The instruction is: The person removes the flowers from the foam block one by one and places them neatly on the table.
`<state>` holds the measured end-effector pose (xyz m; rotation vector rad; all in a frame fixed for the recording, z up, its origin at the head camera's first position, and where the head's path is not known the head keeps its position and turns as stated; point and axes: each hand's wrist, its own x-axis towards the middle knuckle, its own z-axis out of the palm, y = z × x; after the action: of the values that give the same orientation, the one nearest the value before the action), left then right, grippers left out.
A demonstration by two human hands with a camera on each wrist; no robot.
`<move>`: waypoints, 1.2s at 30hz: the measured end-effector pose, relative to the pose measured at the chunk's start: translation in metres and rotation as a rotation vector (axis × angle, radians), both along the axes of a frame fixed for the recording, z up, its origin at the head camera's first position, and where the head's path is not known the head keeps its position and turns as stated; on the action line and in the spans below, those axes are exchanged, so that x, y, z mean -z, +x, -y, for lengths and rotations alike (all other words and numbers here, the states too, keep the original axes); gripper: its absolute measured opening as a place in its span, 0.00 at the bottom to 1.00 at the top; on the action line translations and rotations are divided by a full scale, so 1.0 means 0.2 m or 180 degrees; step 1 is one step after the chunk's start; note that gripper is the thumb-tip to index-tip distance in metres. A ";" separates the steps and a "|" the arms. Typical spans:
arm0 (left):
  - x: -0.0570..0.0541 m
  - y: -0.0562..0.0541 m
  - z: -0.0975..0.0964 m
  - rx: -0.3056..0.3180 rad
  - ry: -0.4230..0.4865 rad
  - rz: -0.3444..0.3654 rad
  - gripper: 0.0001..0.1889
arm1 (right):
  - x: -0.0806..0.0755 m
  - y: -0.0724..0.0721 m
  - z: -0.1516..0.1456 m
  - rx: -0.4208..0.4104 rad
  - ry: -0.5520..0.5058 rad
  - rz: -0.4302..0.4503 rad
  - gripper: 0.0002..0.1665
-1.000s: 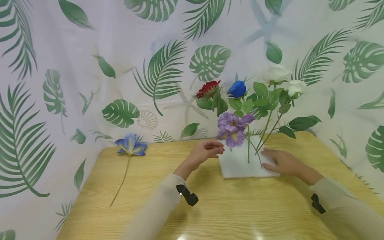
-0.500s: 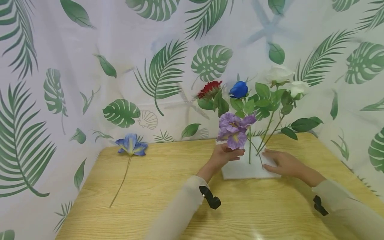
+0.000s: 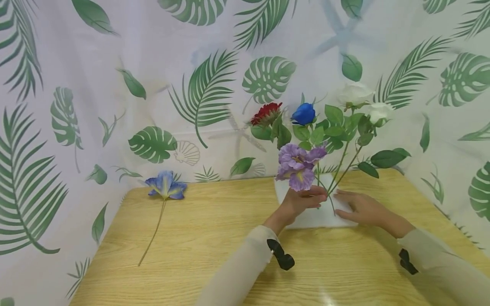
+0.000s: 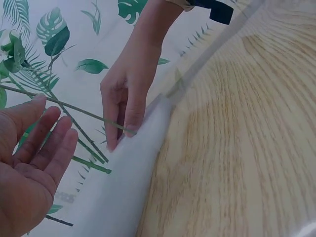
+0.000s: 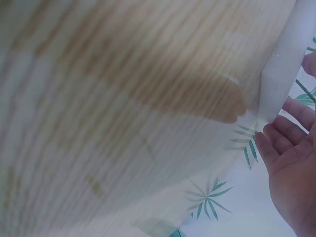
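Note:
In the head view a white foam block [image 3: 321,222] holds several upright artificial flowers. A purple iris [image 3: 296,165] leans left at the front. My left hand [image 3: 300,206] is just below its bloom, fingertips at its thin stem [image 3: 331,205]. In the left wrist view, the left hand [image 4: 29,168] has loosely bent fingers, its thumb against or close beside the stem [image 4: 81,109]. My right hand [image 3: 363,208] rests its extended fingers on the block's right side; in the right wrist view, that hand [image 5: 296,163] meets the foam edge [image 5: 279,84].
A red flower [image 3: 266,114], a blue rose [image 3: 303,114] and white roses [image 3: 354,94] stand behind the iris. One blue iris [image 3: 165,186] lies on the wooden table [image 3: 214,238] at the left. A leaf-patterned curtain [image 3: 214,38] closes off the back and sides.
My left hand has moved right, from beside the purple iris bloom to below it, at its stem. The right hand has stayed on the foam. The flowers look unmoved.

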<state>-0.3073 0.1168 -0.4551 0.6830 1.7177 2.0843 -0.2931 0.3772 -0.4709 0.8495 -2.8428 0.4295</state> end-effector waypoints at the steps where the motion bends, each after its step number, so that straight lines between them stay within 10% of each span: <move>1: 0.00 0.00 -0.01 0.0015 0.0009 -0.0016 0.15 | 0.00 0.00 0.00 -0.0001 -0.0002 -0.0012 0.35; 36: -0.04 0.01 -0.10 -0.0224 0.0284 0.0006 0.12 | 0.01 0.01 0.00 0.0069 0.0185 -0.0092 0.36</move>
<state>-0.3052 0.1373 -0.4467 0.6550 1.6789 2.2202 -0.2905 0.3763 -0.4724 0.8271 -2.8479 0.3305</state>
